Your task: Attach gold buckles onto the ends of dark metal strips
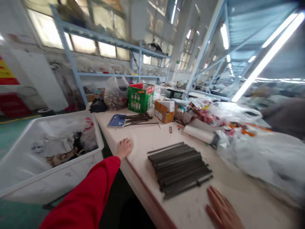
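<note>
My left hand (124,148), at the end of a red sleeve, rests on the near left edge of the table (138,149), fingers laid out and nothing in them. On the right, my right hand (222,208) lies palm down on the tabletop with its fingers stretched. Between the two is a row of dark flat strips (179,168), laid side by side; my right hand is just beside their near right end, apart from them. What the strips are made of I cannot tell. More thin dark strips (138,119) lie farther back, partly on a blue booklet (116,121).
A white bin (101,143) with cloth and bags stands left of the table. At the back are a green box (137,100), a small cardboard box (162,114) and a filled plastic bag (114,98). Plastic sheeting (259,156) and a white roll (199,134) cover the right side.
</note>
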A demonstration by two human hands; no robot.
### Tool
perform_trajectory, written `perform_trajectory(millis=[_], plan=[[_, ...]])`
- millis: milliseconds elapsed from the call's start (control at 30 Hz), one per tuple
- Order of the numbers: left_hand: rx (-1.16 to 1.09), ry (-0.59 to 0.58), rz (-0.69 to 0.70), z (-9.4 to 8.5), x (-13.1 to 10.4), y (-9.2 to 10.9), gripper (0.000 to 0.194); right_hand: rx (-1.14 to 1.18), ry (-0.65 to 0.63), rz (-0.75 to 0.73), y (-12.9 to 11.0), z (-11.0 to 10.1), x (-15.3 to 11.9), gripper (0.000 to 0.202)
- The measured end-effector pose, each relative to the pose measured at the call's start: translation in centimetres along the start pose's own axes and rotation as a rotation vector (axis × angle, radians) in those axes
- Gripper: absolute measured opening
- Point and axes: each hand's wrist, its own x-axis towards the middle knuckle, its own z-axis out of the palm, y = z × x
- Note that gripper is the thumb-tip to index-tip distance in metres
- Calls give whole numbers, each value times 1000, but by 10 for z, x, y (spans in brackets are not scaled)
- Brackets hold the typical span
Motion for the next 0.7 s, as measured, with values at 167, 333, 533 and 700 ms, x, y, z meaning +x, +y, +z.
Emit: perform_trajectory(millis=[167,333,533,700], plan=[[-18,-38,161,2,-34,26,40,-80,-202,1,-21,-4,-17,73],[-7,14,228,-6,-71,32,44,90,-245,-98,-78,-18,-28,77],[-142,81,416,1,-121,37,53,329,-307,-186,-147,-44,-59,80],[-268,110,530,-16,-195,71,62,438,-271,-368,-172,-53,-106,46]])
